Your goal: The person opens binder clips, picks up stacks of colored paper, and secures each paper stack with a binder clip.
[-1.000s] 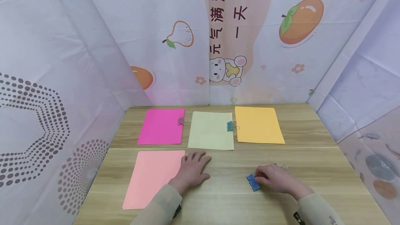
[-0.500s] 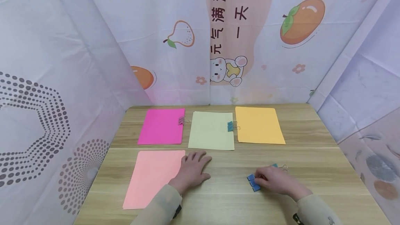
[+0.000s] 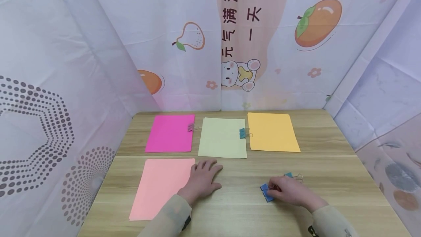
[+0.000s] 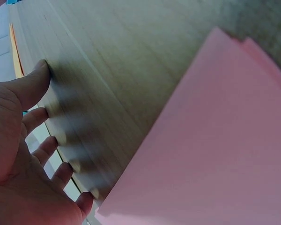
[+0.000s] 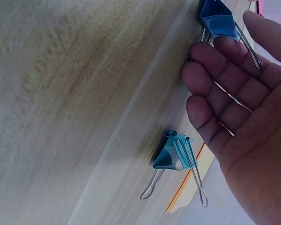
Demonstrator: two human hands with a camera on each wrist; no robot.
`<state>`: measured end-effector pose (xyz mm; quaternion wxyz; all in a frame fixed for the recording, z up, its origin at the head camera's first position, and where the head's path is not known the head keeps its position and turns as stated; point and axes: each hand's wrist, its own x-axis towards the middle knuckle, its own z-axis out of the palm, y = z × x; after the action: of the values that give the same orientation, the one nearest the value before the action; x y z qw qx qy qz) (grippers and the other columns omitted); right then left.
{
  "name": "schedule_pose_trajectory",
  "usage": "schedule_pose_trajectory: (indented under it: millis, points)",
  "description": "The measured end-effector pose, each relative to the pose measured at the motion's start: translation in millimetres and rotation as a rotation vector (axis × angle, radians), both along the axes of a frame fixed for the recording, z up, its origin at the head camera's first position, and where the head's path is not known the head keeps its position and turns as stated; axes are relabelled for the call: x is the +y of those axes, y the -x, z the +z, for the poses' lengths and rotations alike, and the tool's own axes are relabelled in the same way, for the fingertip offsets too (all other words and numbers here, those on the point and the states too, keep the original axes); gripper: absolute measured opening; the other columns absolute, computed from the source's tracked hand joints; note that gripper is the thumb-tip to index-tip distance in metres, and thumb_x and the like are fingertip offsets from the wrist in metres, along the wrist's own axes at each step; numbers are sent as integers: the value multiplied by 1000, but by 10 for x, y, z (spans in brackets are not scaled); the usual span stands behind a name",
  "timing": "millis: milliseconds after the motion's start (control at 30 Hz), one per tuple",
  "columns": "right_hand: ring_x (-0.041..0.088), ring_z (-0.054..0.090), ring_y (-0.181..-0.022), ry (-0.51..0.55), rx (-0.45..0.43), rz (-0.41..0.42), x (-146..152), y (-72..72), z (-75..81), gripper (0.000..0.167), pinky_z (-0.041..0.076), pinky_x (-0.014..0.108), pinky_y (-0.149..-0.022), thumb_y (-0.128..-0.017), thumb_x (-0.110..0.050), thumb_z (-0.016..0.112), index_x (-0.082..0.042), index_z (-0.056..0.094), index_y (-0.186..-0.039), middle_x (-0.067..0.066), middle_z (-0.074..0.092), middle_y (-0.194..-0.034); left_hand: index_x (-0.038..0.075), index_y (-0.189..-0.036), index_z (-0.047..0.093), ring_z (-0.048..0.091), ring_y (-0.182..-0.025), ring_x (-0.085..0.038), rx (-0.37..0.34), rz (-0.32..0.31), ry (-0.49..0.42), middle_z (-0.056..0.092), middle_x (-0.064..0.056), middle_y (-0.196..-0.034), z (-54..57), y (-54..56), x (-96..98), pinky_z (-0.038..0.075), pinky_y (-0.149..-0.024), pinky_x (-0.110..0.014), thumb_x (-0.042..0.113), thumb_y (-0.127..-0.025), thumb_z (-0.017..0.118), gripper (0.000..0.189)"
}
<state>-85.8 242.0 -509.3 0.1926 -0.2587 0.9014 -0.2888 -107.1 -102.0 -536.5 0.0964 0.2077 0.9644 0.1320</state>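
Note:
My left hand (image 3: pixel 203 178) rests with spread fingers on the wooden table, by the upper right corner of a pink paper stack (image 3: pixel 161 185); the left wrist view shows its fingertips (image 4: pixel 48 143) just off that paper's corner. My right hand (image 3: pixel 289 190) is at a blue binder clip (image 3: pixel 267 195) lying on the table. In the right wrist view, this clip's wire handles reach between the loosely bent fingers (image 5: pixel 199 77) and the thumb, which stands apart from them. A teal binder clip (image 5: pixel 171 152) lies just beyond the right hand, partly hidden in the head view.
Along the back lie magenta paper (image 3: pixel 171 133), pale green paper (image 3: pixel 222 140) and yellow-orange paper (image 3: pixel 273 132). A mauve binder clip (image 3: pixel 191 127) sits at the magenta paper's right edge, a second teal clip (image 3: pixel 242 133) at the green paper's. Printed curtains (image 3: pixel 184 72) enclose the table.
My right hand has lowered slightly, so more of the teal clip behind it and a wire handle of the blue clip show. The left hand and papers stay put.

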Motion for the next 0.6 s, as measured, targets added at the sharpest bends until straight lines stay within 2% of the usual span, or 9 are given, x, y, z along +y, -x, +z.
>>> schedule_pose_trajectory:
  millis: [233,600]
  points:
    - [-1,46,-66,-1,-11,-17,18,-7,13,12,40,22,-57,-98,-28,69,-20,61,-94,-14,54,-77,29,-147,53,35,-140,-35,1,2,18,40,-4,-156,4,-5,1,33,-106,-60,47,-93,70,60]
    - [-2,46,-66,16,24,-41,50,-15,0,8,41,21,-57,-96,-16,65,-21,58,-93,-15,53,-77,28,-147,54,35,-140,-36,-3,5,12,40,-4,-157,17,-4,-4,33,-106,-60,47,-93,70,59]
